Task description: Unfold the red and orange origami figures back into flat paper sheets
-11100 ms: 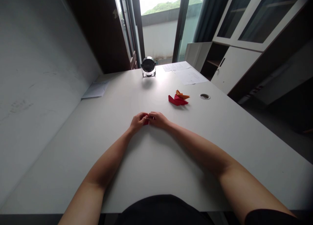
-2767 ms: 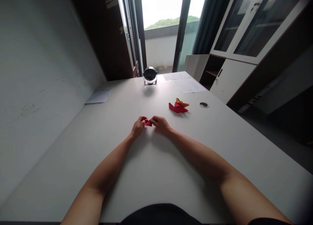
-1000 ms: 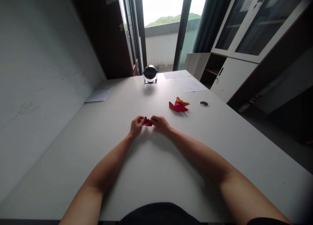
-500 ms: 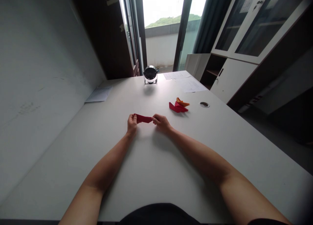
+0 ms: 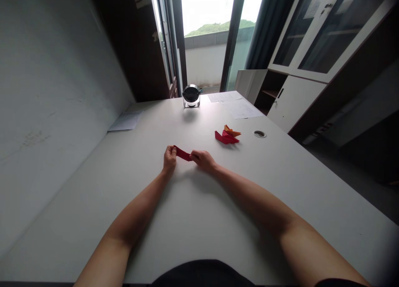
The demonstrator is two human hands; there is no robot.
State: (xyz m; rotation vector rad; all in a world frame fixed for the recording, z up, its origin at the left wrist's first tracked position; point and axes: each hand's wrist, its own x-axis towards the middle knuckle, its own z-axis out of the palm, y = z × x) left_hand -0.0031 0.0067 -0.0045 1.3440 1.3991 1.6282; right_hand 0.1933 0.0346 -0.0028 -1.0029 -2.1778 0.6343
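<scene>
A strip of folded red paper (image 5: 183, 153) stretches between my two hands, a little above the white table (image 5: 187, 220). My left hand (image 5: 170, 157) is closed on its left end, and my right hand (image 5: 202, 158) pinches the right end, which sits slightly lower. The fingers cover both ends of the paper. Beyond my right hand, on the tabletop, rest a red folded paper figure (image 5: 227, 138) and an orange one (image 5: 232, 131), touching or overlapping.
A round black-and-silver device (image 5: 191, 96) stands at the far edge. Paper sheets (image 5: 243, 109) lie at the back right, another sheet (image 5: 126, 121) by the left wall. A cable hole (image 5: 259, 134) sits near the right edge. White cabinets (image 5: 296, 100) stand at right.
The red paper has tilted, its right end dropping. My right hand has moved slightly down and left; my left hand has shifted a little. Both keep hold of the paper.
</scene>
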